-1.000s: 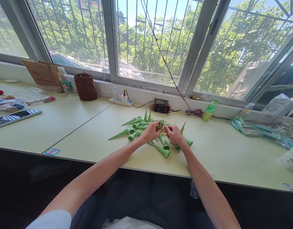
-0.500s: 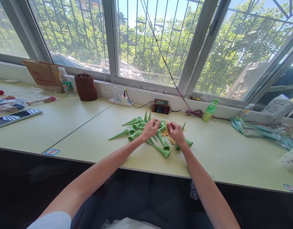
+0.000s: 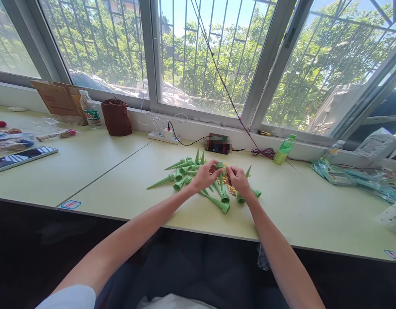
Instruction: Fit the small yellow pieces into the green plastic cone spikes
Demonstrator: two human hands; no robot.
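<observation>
My left hand [image 3: 206, 177] is closed on a green plastic spike [image 3: 220, 165], with the wide capped end up and the tapered tip pointing down. Close beside it on the right, my right hand [image 3: 239, 180] is in a pinch; what its fingers hold, if anything, is too small to make out. Under and around both hands lie several more green plastic spikes [image 3: 223, 207], cone-shaped with ribbed open ends. A pile of small yellow pieces [image 3: 231, 189] shows between the hands, partly covered by spikes and fingers.
Behind the pile, a dark device [image 3: 217, 148] leans near the wall. A green bottle [image 3: 284, 150] and bagged packs [image 3: 336, 171] stand to the right. At left are a brown pouch [image 3: 116, 116], a water bottle [image 3: 89, 109] and a phone [image 3: 24, 159]. A power strip [image 3: 164, 136] lies by the window.
The spike in my left hand has turned from a slanted pose to upright, cap up. My right hand has barely shifted and stays pinched.
</observation>
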